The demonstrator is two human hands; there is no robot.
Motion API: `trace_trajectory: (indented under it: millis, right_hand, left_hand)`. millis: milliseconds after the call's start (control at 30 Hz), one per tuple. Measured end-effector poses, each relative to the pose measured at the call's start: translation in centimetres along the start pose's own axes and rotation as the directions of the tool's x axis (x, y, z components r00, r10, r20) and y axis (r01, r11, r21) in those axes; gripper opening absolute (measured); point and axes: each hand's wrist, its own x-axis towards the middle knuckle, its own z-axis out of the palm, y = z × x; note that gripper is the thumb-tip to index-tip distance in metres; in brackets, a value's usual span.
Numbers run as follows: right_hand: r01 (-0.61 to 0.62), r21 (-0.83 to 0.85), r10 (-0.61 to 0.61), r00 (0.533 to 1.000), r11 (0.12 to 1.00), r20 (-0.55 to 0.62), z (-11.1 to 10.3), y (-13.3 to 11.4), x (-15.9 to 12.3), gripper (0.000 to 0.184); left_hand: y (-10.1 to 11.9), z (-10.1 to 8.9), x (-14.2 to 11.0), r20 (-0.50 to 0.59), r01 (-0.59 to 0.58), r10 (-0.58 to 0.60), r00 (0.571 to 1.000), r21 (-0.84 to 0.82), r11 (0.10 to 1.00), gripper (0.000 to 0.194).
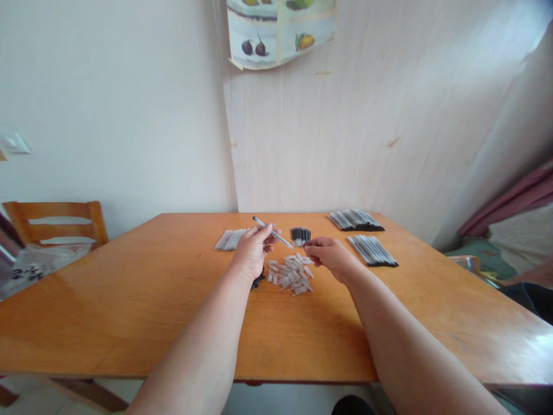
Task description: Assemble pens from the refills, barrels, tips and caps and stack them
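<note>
My left hand (254,248) grips a slim clear pen (282,238) between thumb and fingers; its dark end points up and left, its pale tip down and right. Close to that tip, apart from it, my right hand (330,255) is closed in a pinch. Whatever is between those fingertips is too small or hidden to name. Below the hands lies a loose pile of small white plastic pieces (294,273). Small black pieces (258,280) are partly covered by my left wrist. Behind, between the hands, is a row of black-and-clear thin tubes (300,236).
Clear tubes (227,240) lie left of my left hand. On the right are two groups of black-ended pens, a nearer row (372,250) and a farther stack (355,219). The wooden table (129,300) meets the wall; a chair (60,222) stands at left.
</note>
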Motion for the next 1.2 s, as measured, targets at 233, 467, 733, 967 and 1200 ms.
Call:
trace_trajectory:
  millis: [233, 467, 733, 967, 1200]
  right_hand:
    - [-0.115, 0.566, 0.023, 0.986, 0.816, 0.168, 1.0, -0.8, -0.8, 0.010]
    - [-0.171, 0.551, 0.074, 0.978, 0.817, 0.194, 1.5, -1.1, -1.0, 0.005]
    - [-0.176, 0.552, 0.088, 0.979, 0.815, 0.182, 1.7, -0.8, -0.8, 0.007]
    - [-0.181, 0.551, 0.103, 0.980, 0.815, 0.169, 2.0, -0.8, -0.8, 0.008]
    - [-0.193, 0.567, 0.123, 0.979, 0.801, 0.160, 2.5, -1.2, -1.0, 0.011]
  left_hand:
    - [-0.2, -0.2, 0.3, -0.046, -0.018, 0.016, 0.999, -0.040, 0.999, 0.026]
    - [-0.3, -0.3, 0.4, -0.057, -0.044, 0.041, 0.998, -0.052, 0.998, 0.025]
    - [-0.4, -0.3, 0.5, -0.062, -0.051, 0.047, 0.997, -0.054, 0.997, 0.026]
    - [-0.4, -0.2, 0.3, -0.056, -0.054, 0.051, 0.997, -0.054, 0.997, 0.026]
    - [-0.6, 0.2, 0.1, -0.046, -0.046, 0.044, 0.998, -0.037, 0.998, 0.028]
